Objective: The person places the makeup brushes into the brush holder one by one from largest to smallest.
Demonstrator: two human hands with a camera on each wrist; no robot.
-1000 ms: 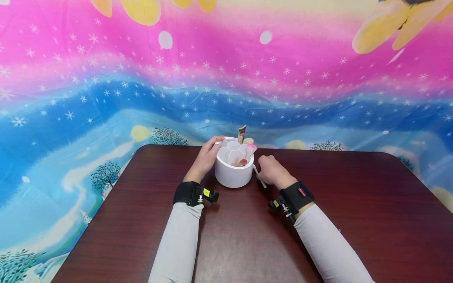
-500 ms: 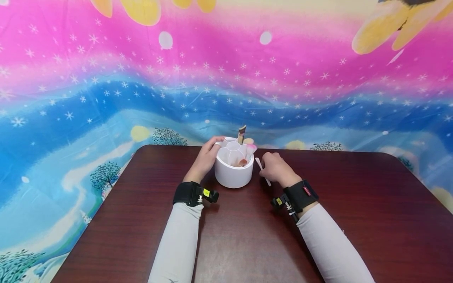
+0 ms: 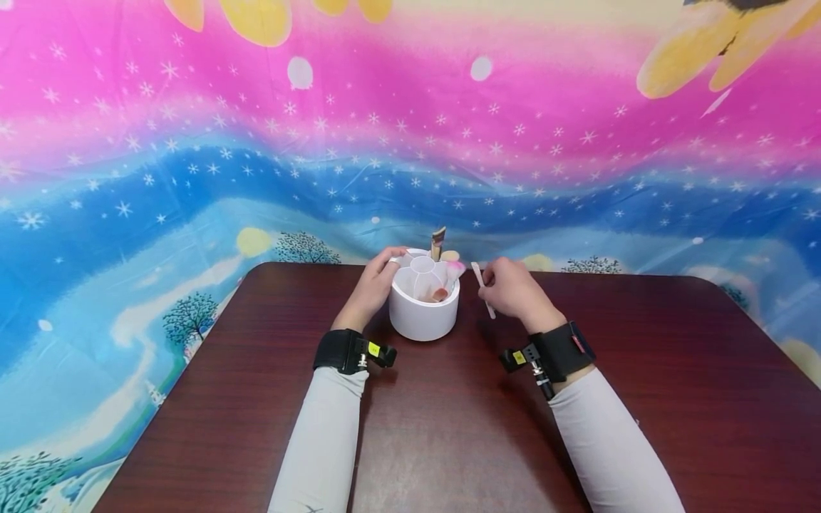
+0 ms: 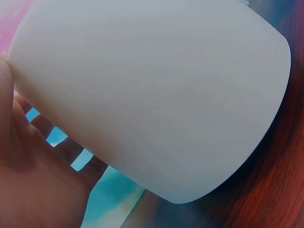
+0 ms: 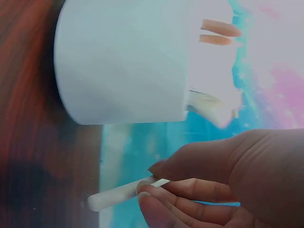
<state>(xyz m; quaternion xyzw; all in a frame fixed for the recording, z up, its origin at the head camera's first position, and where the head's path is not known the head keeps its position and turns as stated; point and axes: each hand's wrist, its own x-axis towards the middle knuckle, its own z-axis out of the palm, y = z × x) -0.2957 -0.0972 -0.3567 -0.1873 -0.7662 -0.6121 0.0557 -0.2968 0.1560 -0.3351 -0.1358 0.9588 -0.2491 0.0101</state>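
A white round brush holder (image 3: 423,317) with divided compartments stands on the table, several makeup brushes in it. My left hand (image 3: 372,285) grips its left side, thumb near the rim and fingers round the back; in the left wrist view the holder's smooth wall (image 4: 156,95) covers most of the picture. Right of the holder, and apart from it, my right hand (image 3: 513,288) pinches a slim white stick (image 3: 482,288) between thumb and fingertips. The right wrist view shows the stick's blunt end (image 5: 109,197); its other end is hidden behind the fingers there.
A pink-tipped brush (image 3: 454,268) and a flat-topped brush (image 3: 439,242) stick up above the holder's rim. The dark wooden table (image 3: 423,427) ends just behind the holder, where a printed cloth backdrop (image 3: 410,142) hangs.
My right hand, with the white stick, has moved away from the holder to the right and slightly toward the table's back edge. The left hand and holder have stayed in place.
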